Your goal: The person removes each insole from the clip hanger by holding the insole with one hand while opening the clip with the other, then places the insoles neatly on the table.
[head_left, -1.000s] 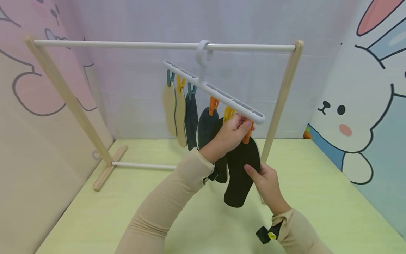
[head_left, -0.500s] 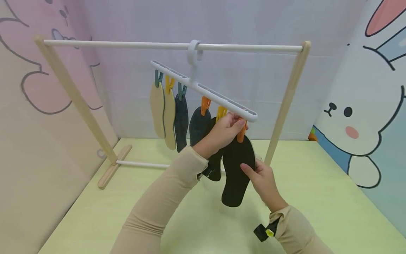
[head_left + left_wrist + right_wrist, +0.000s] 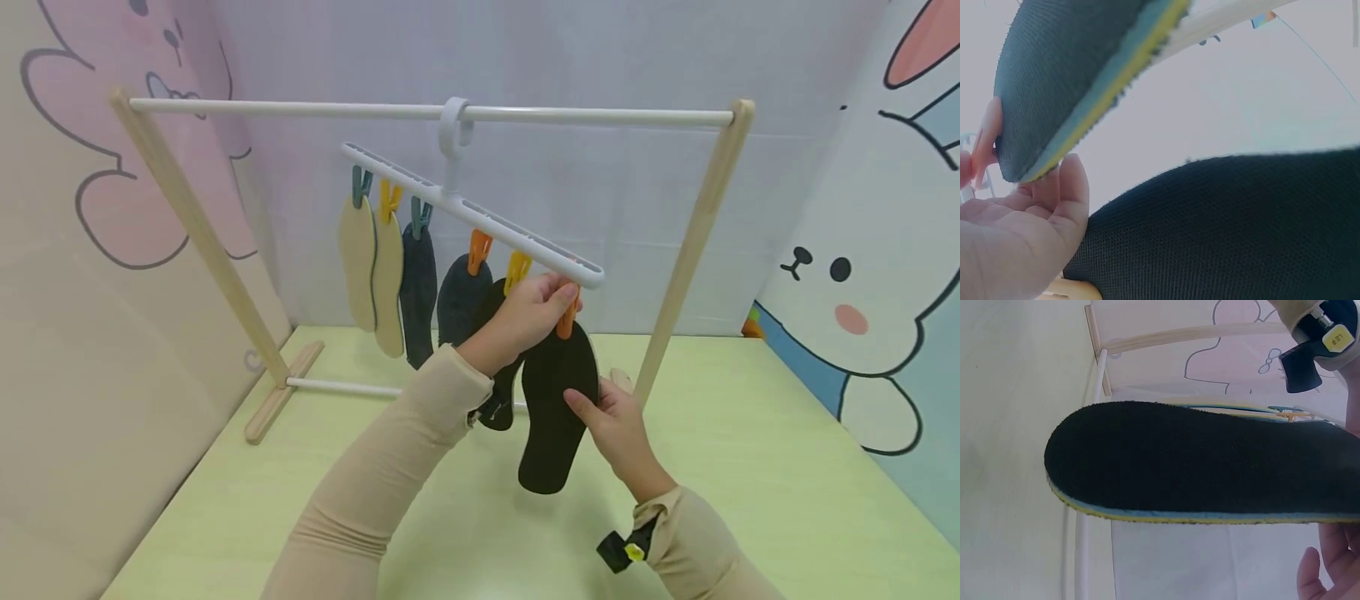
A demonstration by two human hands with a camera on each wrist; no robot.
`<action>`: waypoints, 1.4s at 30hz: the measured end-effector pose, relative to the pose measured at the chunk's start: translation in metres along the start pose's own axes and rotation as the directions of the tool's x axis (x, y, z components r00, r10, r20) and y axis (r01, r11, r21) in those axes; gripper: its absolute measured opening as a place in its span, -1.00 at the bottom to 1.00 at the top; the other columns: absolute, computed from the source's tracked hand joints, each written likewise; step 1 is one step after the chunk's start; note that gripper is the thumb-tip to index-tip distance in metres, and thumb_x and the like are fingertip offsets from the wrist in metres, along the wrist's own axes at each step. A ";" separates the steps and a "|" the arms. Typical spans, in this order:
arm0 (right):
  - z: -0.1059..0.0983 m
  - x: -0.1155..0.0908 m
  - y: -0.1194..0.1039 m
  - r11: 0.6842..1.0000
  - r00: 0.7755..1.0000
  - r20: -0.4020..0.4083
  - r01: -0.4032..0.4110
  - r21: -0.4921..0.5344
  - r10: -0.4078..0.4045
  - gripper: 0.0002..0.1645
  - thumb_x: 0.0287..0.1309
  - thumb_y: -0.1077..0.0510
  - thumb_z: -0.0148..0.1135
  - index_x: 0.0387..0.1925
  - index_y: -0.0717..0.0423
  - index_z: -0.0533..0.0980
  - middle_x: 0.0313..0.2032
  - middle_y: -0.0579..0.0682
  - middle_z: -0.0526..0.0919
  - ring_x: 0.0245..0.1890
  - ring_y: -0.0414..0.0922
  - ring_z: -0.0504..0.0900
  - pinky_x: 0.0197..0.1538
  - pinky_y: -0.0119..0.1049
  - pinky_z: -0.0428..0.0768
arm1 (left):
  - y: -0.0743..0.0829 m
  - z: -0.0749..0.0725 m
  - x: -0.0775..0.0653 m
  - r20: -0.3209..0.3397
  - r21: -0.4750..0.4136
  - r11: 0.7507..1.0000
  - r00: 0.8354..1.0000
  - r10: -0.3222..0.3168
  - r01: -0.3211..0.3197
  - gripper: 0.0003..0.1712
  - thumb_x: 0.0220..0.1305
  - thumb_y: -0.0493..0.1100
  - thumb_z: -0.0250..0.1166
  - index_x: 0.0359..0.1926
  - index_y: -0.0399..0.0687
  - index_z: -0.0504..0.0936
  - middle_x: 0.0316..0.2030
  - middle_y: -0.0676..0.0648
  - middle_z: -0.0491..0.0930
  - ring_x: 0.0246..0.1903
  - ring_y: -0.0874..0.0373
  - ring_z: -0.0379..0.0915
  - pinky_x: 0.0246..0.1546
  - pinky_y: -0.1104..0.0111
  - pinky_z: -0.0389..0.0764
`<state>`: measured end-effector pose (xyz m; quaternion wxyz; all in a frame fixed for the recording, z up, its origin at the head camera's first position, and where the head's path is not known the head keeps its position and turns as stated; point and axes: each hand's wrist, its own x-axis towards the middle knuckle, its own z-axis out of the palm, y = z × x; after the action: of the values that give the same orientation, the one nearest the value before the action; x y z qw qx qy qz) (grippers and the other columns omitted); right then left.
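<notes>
A black insole [image 3: 551, 417] hangs at the near end of a white clip hanger [image 3: 517, 237]. My left hand [image 3: 528, 312] pinches the orange clip [image 3: 566, 323] there, whose lower end overlaps the insole's top. Lower down, my right hand [image 3: 615, 425] holds the same insole by its right edge, thumb on the face. In the right wrist view the insole [image 3: 1197, 465] shows a blue and yellow edge. Beside my left hand, the left wrist view has a second dark insole [image 3: 1229, 231], partly hidden behind my forearm in the head view.
Further along the hanger, clips hold two cream insoles [image 3: 387, 287], a dark insole [image 3: 418, 292] and a dark blue insole [image 3: 461, 292]. The hanger hooks over the white rail [image 3: 300, 108] of a wooden-legged rack [image 3: 697, 242] on a pale green table [image 3: 750, 483].
The hanger has slid left along the rail, with both hands moving along with it. The head view has shifted slightly, and both hands keep their hold.
</notes>
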<state>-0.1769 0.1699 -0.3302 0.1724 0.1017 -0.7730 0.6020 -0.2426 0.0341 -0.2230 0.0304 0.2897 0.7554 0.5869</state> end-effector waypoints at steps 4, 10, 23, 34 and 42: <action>-0.003 0.000 -0.001 1.000 1.000 -0.005 -0.012 -0.023 0.011 -0.84 0.20 0.38 0.20 -0.29 0.52 0.52 -0.40 0.03 0.57 -0.31 -0.35 0.47 -0.28 -0.42 0.50 | 0.003 0.003 0.002 -0.011 -0.010 1.000 1.000 -0.004 0.003 -0.74 0.48 -0.22 0.01 -0.07 -0.35 0.51 -0.32 -0.14 0.49 -0.27 0.09 0.42 -0.12 0.40 0.44; -0.006 -0.001 0.001 0.999 1.000 -0.010 -0.020 -0.043 0.019 -0.82 0.21 0.36 0.20 -0.27 0.51 0.52 -0.40 -0.06 0.37 -0.26 -0.30 0.38 -0.26 -0.42 0.45 | 0.004 0.010 0.001 -0.034 -0.033 0.999 0.999 -0.015 0.014 -0.71 0.47 -0.22 0.01 0.01 -0.35 0.51 -0.23 -0.17 0.55 -0.21 0.05 0.45 -0.06 0.39 0.45; -0.013 -0.006 0.006 1.000 0.999 -0.033 0.012 0.002 -0.012 -0.80 0.21 0.38 0.19 -0.21 0.52 0.52 -0.36 -0.14 0.61 -0.37 -0.38 0.58 -0.26 -0.45 0.54 | 0.003 0.019 -0.001 -0.030 0.018 1.000 0.999 0.023 -0.022 -0.69 0.47 -0.20 0.03 0.00 -0.36 0.55 -0.12 -0.23 0.60 -0.12 0.04 0.48 -0.04 0.39 0.46; -0.018 -0.011 0.004 0.999 0.998 -0.051 -0.023 -0.030 0.022 -0.82 0.21 0.37 0.19 -0.21 0.50 0.54 -0.35 -0.14 0.66 -0.36 -0.38 0.60 -0.24 -0.46 0.55 | 0.006 0.022 -0.004 -0.025 -0.010 1.000 1.000 0.008 -0.009 -0.70 0.47 -0.21 0.03 -0.03 -0.38 0.56 -0.13 -0.26 0.59 -0.15 0.05 0.46 -0.05 0.38 0.48; -0.015 -0.014 0.000 1.000 0.999 -0.050 -0.016 -0.001 0.016 -0.82 0.20 0.38 0.20 -0.26 0.53 0.52 -0.41 -0.28 0.63 -0.38 -0.39 0.60 -0.26 -0.47 0.55 | 0.004 0.019 -0.007 -0.027 0.002 1.000 1.000 0.012 -0.012 -0.70 0.46 -0.19 0.05 -0.04 -0.36 0.57 -0.14 -0.21 0.60 -0.12 0.06 0.47 -0.03 0.37 0.48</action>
<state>-0.1619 0.1837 -0.3324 0.1871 0.0801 -0.7696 0.6052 -0.2277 0.0477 -0.2272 0.0164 0.2862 0.7545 0.5903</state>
